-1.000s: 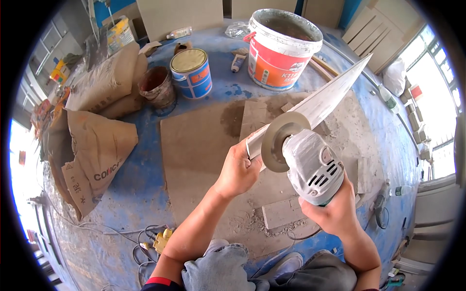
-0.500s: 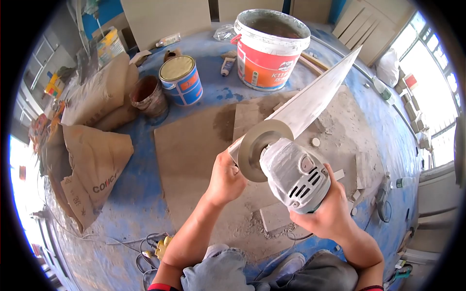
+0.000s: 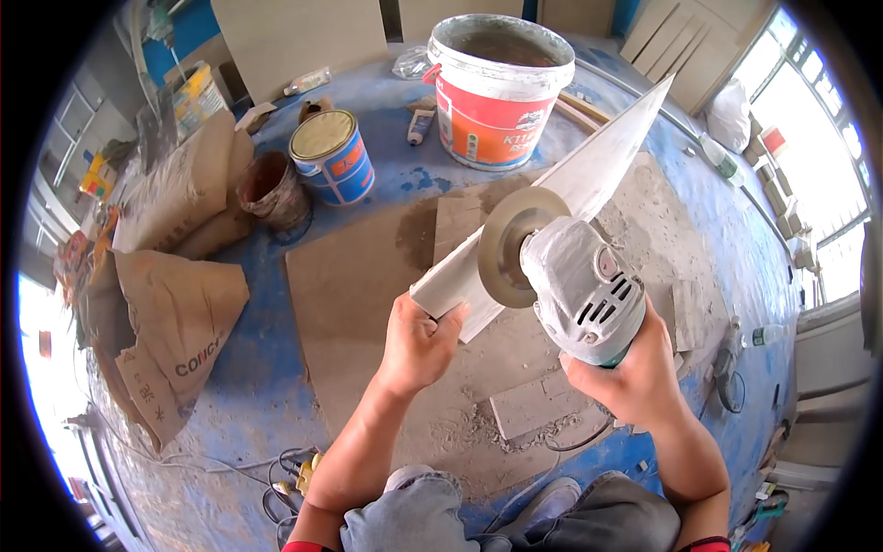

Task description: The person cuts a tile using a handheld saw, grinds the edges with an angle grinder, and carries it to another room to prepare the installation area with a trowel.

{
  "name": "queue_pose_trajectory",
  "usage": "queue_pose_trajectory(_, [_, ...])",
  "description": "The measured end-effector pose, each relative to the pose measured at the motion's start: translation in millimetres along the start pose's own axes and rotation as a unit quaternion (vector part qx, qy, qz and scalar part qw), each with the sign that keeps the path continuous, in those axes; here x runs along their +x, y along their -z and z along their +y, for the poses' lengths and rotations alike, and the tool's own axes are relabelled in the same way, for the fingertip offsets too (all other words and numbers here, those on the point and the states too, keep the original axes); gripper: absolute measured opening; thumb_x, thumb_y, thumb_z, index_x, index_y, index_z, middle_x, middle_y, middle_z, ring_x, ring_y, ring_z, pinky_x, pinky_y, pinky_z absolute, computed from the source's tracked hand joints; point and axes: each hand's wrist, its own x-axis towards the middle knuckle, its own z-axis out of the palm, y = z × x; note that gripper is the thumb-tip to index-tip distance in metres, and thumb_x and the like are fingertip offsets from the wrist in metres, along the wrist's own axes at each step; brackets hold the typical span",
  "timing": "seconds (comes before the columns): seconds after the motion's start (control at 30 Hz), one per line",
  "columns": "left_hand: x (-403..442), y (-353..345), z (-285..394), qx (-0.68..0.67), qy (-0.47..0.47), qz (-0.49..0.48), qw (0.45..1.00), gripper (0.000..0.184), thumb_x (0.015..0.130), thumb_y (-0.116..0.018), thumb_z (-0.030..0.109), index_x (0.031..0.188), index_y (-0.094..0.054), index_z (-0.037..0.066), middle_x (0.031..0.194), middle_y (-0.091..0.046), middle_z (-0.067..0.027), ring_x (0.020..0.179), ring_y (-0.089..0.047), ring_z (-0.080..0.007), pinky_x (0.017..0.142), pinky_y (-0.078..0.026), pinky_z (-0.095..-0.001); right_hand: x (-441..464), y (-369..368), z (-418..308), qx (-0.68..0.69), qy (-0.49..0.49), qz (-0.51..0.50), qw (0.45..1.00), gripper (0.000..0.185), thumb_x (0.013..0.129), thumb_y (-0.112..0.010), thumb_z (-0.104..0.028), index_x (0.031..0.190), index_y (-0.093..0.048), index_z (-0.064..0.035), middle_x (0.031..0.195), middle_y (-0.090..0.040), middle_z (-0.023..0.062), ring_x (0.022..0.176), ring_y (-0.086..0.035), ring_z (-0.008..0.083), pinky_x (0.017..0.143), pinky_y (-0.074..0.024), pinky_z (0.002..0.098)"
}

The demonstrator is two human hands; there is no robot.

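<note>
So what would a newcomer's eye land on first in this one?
Probably the white angle grinder in the right hand, its round disc overlapping, in this view, the long pale board that the left hand grips at its near end. Next, likely the large red-and-white bucket beyond them, near the top centre, with the blue can to its left.
</note>
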Motion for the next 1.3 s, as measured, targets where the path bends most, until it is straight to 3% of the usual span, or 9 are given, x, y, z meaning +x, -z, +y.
queue_pose_trajectory(0.17, [-0.6, -1.8, -1.1, -0.003, -0.020, 0.017, 1.000, 0.025, 0.088, -0.061, -0.001, 0.113, -0.064, -0.003, 0.090, -0.070, -0.0066, 0.083, -0.056, -0.0073, 0.073, -0.047, -0.0247, 2.6, 5.8, 1.5, 0.020, -0.017, 0.005, 1.000, 0.054, 0.072, -0.074, -0.016, 0.119, -0.053, 0.0010, 0.100, -0.069, 0.0141, 0.092, -0.069, 0.0251, 0.083, -0.0515, 0.0355])
queue_pose_trajectory(0.67, [-0.6, -1.1, -5.4, 0.015, -0.017, 0.028, 0.999, 0.014, 0.088, -0.063, -0.002, 0.101, -0.065, -0.004, 0.078, -0.064, -0.0028, 0.077, -0.048, -0.0064, 0.069, -0.044, -0.0233, 14.6, 22.5, 23.6, 0.027, -0.027, 0.044, 0.998, 0.059, 0.070, -0.074, -0.016, 0.122, -0.054, 0.0009, 0.104, -0.068, 0.0137, 0.096, -0.066, 0.0239, 0.088, -0.0494, 0.0354])
queue_pose_trajectory(0.87, [-1.4, -2.0, -4.6, -0.019, -0.001, 0.026, 0.999, 0.019, 0.087, -0.063, -0.005, 0.106, -0.064, -0.005, 0.088, -0.066, -0.0009, 0.084, -0.053, -0.0081, 0.076, -0.045, -0.0231, 20.5, 30.7, 24.9, 0.036, -0.048, 0.042, 0.997, 0.058, 0.069, -0.074, -0.017, 0.121, -0.055, 0.0007, 0.105, -0.067, 0.0133, 0.096, -0.064, 0.0228, 0.087, -0.0488, 0.0349])
queue_pose_trajectory(0.93, [-2.0, 1.6, -6.5, -0.009, 0.016, 0.010, 1.000, 0.027, 0.085, -0.064, -0.007, 0.111, -0.065, -0.002, 0.104, -0.067, -0.0020, 0.097, -0.058, -0.0108, 0.090, -0.044, -0.0256, 22.5, 32.9, 33.2, 0.041, -0.046, 0.045, 0.997, 0.058, 0.069, -0.074, -0.017, 0.121, -0.055, 0.0006, 0.105, -0.067, 0.0132, 0.097, -0.064, 0.0225, 0.087, -0.0487, 0.0350])
queue_pose_trajectory(1.07, [-0.5, -0.6, -3.6, -0.013, 0.005, 0.013, 1.000, 0.027, 0.084, -0.065, -0.007, 0.110, -0.065, -0.002, 0.104, -0.067, -0.0020, 0.096, -0.059, -0.0110, 0.089, -0.044, -0.0259, 26.8, 38.3, 38.6, 0.048, -0.058, 0.051, 0.996, 0.059, 0.068, -0.074, -0.019, 0.120, -0.055, 0.0009, 0.105, -0.067, 0.0130, 0.098, -0.064, 0.0223, 0.088, -0.0484, 0.0351])
queue_pose_trajectory(1.13, [-0.2, -3.5, -1.9, -0.014, -0.013, 0.033, 0.999, 0.021, 0.087, -0.063, -0.005, 0.108, -0.065, -0.005, 0.095, -0.069, -0.0030, 0.090, -0.058, -0.0089, 0.080, -0.047, -0.0242, 28.1, 41.1, 40.8, 0.046, -0.058, 0.056, 0.996, 0.059, 0.068, -0.074, -0.019, 0.120, -0.056, 0.0009, 0.105, -0.067, 0.0127, 0.098, -0.063, 0.0222, 0.088, -0.0483, 0.0348])
queue_pose_trajectory(1.3, [-2.8, -0.7, -5.1, -0.004, -0.001, 0.029, 1.000, 0.023, 0.086, -0.064, -0.006, 0.109, -0.066, -0.004, 0.100, -0.068, -0.0030, 0.094, -0.059, -0.0105, 0.085, -0.046, -0.0253, 33.8, 47.5, 39.7, 0.050, -0.066, 0.056, 0.995, 0.058, 0.067, -0.074, -0.018, 0.119, -0.056, 0.0003, 0.104, -0.067, 0.0118, 0.097, -0.063, 0.0216, 0.089, -0.0481, 0.0342])
